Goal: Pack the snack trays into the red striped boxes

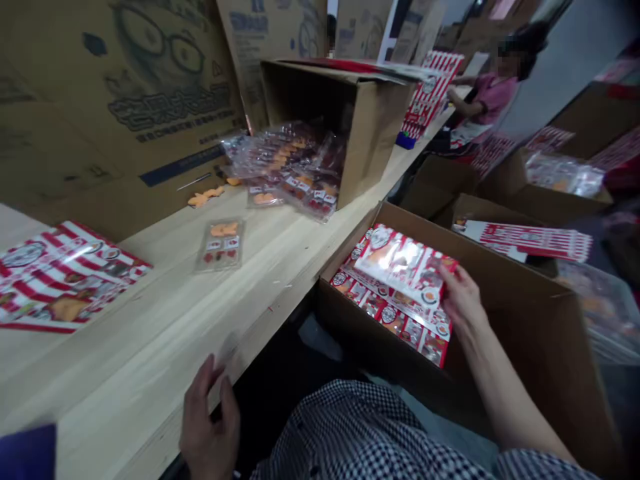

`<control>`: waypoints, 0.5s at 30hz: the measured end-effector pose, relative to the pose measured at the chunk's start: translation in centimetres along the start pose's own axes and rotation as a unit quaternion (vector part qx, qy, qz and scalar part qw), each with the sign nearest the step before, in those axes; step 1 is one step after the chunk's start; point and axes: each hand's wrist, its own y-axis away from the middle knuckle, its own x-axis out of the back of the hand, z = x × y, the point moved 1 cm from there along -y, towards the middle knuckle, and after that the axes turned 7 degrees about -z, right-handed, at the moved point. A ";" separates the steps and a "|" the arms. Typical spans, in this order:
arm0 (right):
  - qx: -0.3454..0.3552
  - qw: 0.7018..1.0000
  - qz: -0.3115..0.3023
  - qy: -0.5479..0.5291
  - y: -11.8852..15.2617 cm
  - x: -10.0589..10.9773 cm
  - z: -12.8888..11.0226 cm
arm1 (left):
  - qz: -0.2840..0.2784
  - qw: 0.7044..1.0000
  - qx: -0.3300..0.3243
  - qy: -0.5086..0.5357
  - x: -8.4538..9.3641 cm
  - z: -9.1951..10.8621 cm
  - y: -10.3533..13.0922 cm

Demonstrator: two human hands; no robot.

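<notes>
My right hand [464, 299] reaches into an open cardboard box [400, 220] beside the table, gripping the right edge of a red-and-white printed packet [400, 263]. That packet lies over several similar packets [385, 313] at the box's left end. My left hand [210, 423] is at the table's near edge, thumb and fingers apart, holding nothing I can see. A faint blur lies just above its fingertips. On the table, a clear plastic pack [221, 245] with orange and red pieces lies flat. Red-and-white striped cardboard [70, 280] rests at the left.
A carton [375, 140] on its side spills clear plastic packs [290, 160] onto the wooden table [150, 360]. Loose orange pieces [206, 196] lie near a big carton [165, 100]. More boxes [550, 180] stand at right. A person in pink [493, 107] sits farther back.
</notes>
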 end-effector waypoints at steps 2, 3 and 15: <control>0.057 0.995 0.081 -0.011 -3.1 1.8 -0.8 | -0.004 1.000 0.002 -0.012 0.1 -0.3 -0.2; 0.059 0.994 0.096 -0.013 -4.3 2.2 -0.7 | -0.008 1.000 -0.001 -0.013 0.1 -0.3 -0.2; -0.267 0.962 -0.022 -0.042 2.7 -1.8 11.6 | -0.024 0.999 -0.008 -0.035 1.3 -0.9 1.5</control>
